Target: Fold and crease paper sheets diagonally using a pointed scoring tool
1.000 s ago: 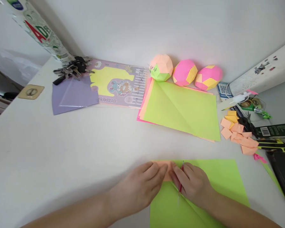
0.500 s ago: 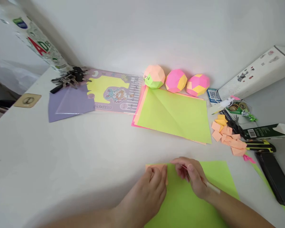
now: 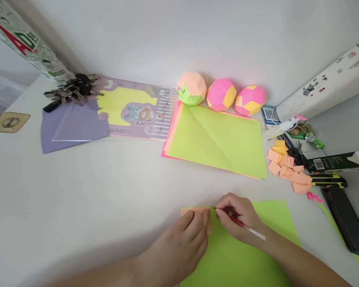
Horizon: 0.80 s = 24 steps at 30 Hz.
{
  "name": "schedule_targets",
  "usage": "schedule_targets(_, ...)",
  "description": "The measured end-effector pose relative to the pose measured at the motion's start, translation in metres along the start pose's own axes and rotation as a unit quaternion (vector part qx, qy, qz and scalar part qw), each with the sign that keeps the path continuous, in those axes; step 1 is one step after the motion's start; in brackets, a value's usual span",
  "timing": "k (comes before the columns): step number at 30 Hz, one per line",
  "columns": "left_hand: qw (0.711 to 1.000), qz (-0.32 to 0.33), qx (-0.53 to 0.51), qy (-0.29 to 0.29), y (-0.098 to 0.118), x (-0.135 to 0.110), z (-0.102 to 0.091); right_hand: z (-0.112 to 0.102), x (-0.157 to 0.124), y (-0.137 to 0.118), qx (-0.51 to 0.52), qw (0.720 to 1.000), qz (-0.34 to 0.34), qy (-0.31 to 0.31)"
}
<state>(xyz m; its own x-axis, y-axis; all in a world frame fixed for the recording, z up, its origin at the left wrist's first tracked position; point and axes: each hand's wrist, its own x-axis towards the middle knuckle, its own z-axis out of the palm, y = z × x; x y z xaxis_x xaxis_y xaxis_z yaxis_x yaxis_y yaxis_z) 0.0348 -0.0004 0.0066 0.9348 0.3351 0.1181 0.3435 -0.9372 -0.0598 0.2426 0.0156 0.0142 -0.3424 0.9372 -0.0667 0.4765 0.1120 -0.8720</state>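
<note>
My left hand (image 3: 184, 239) lies with fingers pressed down on a small orange paper square (image 3: 189, 211) at the top left corner of a green sheet (image 3: 275, 217) near the table's front edge. My right hand (image 3: 237, 217) is closed around a thin red pen (image 3: 245, 226), its tip touching the green sheet right beside the orange square's right edge. Most of the orange square is hidden under my left fingers.
A stack of green, orange and pink sheets (image 3: 218, 141) lies further back, with three paper balls (image 3: 221, 94) by the wall. Folded orange pieces (image 3: 287, 169), a yellow-black knife (image 3: 329, 181) and a dark box (image 3: 335, 161) sit right. Keys (image 3: 70, 91), purple paper (image 3: 71, 125) and a paper pack (image 3: 134, 111) lie left.
My right hand turned the pen from lying along the fingers to a writing grip, tip down at the orange square's edge. The left hand slid left over the square. The view shifted slightly.
</note>
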Motion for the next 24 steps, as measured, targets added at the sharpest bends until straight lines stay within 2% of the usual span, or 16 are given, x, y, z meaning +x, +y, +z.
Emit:
schedule_targets(8, 1.000, -0.012, 0.016, -0.007, 0.007, 0.000, 0.004, 0.009, -0.002, 0.005, -0.046, 0.997, -0.032, 0.058)
schedule_targets(24, 1.000, -0.016, 0.025, -0.009, 0.008, 0.000, 0.002, 0.013, -0.003, 0.012, -0.068, 0.994, -0.049, 0.069)
